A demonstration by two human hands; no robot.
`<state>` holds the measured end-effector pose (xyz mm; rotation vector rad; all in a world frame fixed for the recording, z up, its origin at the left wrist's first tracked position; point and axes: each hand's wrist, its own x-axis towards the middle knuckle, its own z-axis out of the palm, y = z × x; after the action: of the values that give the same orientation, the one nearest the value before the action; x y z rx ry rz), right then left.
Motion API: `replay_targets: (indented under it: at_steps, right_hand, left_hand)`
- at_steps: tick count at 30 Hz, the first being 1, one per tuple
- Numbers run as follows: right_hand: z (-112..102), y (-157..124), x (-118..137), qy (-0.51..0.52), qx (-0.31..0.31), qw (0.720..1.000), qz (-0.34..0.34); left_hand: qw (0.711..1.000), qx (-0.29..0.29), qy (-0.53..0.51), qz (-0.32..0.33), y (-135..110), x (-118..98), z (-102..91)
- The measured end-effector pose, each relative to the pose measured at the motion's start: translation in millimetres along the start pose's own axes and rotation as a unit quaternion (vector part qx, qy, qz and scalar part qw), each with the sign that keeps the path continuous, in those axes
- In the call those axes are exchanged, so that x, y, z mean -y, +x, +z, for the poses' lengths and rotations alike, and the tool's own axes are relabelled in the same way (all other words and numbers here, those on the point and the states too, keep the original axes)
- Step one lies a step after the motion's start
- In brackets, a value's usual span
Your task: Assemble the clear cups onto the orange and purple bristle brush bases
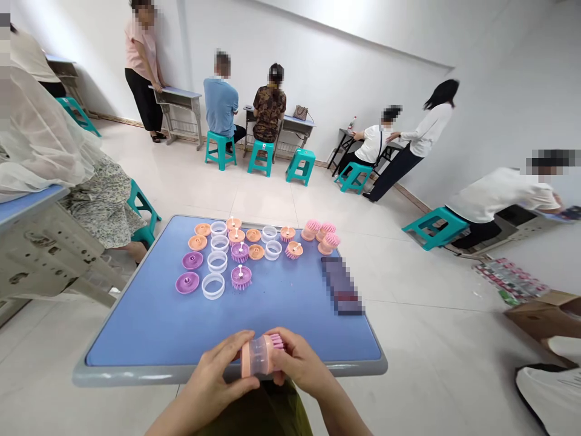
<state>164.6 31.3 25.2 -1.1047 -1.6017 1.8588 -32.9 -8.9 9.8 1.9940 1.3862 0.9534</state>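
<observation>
The left hand [216, 376] and right hand [299, 358] grip a peach brush [256, 357] from either side, fingers curled, wrists low, over the table's near rim [136, 376] at 6 o'clock. Its long axis lies crosswise, pink bristles pointing to 3 o'clock. Clear rings [218, 286] and pink brush heads [241, 277] sit in rows at 12 o'clock; a pixelated strip [341, 286] at 2 o'clock is unreadable.

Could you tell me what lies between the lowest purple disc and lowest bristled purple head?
A clear ring lies between the purple disc and bristled head, in the head view.
</observation>
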Motion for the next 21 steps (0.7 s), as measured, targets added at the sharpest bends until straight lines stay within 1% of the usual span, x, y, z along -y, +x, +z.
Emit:
replay_targets:
  at_steps: [2, 4, 6, 8, 12, 15, 18, 21]
  right_hand:
    - [0.9, 0.8, -0.8, 0.021, 0.011, 1.0, 0.011]
    - [0.3, -0.5, 1.0, 0.023, 0.005, 1.0, -0.013]
    - [-1.0, -2.8, 4.5, -0.002, -0.009, 0.999, -0.041]
    - [-1.8, -4.0, 7.0, -0.03, -0.017, 0.998, -0.052]
    - [0.1, -0.1, 3.1, 0.009, -0.002, 1.0, -0.024]
    - [3.4, 4.4, -2.4, 0.045, -0.001, 0.999, -0.004]
    - [6.1, 5.7, -1.8, 0.059, -0.01, 0.998, 0.003]
    - [6.6, 3.7, 3.6, 0.081, -0.011, 0.996, 0.016]
  left_hand:
    - [1.0, -0.003, -0.005, -0.004, -0.1, 0.1, -0.1]
    - [1.0, -0.009, -0.006, -0.017, -0.1, 0.1, -0.5]
    - [1.0, -0.015, -0.006, -0.02, 0.0, 0.2, -0.8]
    - [1.0, -0.015, -0.006, -0.001, -0.1, 0.8, -0.5]
    - [0.997, -0.031, 0.016, 0.07, -1.1, 2.6, 1.1]
    - [0.992, -0.047, 0.035, 0.108, -1.3, 2.7, 1.8]
    - [0.99, -0.055, 0.045, 0.123, -0.5, 2.5, 1.8]
    - [0.99, -0.07, 0.06, 0.11, 0.5, 4.6, 2.1]
